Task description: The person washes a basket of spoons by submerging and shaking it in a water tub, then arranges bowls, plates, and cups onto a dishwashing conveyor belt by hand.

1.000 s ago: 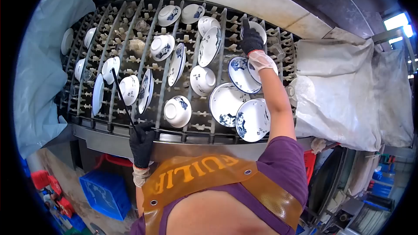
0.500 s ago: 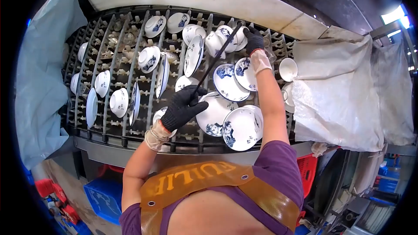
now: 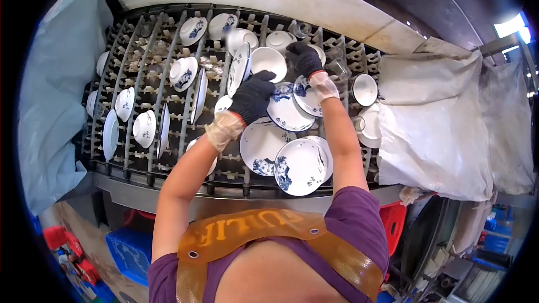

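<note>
My left hand [image 3: 254,98], in a black glove, has its fingertips curled at the lower rim of a white bowl [image 3: 268,63], which faces up toward me. My right hand [image 3: 306,59], also black-gloved, is bent with fingers together just right of that bowl; what lies under its fingers is hidden. A second bowl [image 3: 318,52] shows partly behind the right hand. An overturned bowl [image 3: 280,40] lies just beyond. Below the hands, blue-patterned plates [image 3: 289,109] overlap, with a large white plate [image 3: 300,168] nearest me.
The pegged conveyor rack [image 3: 224,174] carries more bowls and tilted plates at left, including a bowl [image 3: 183,73]. Clear glasses [image 3: 338,68] lie at right. Plastic curtains [image 3: 435,118] hang at both ends. A blue crate [image 3: 132,252] stands below left.
The long black stick between my hands is out of sight. My left hand moved up and right to the bowl; my right moved left and slightly down. Dishes on the rack shifted left.
</note>
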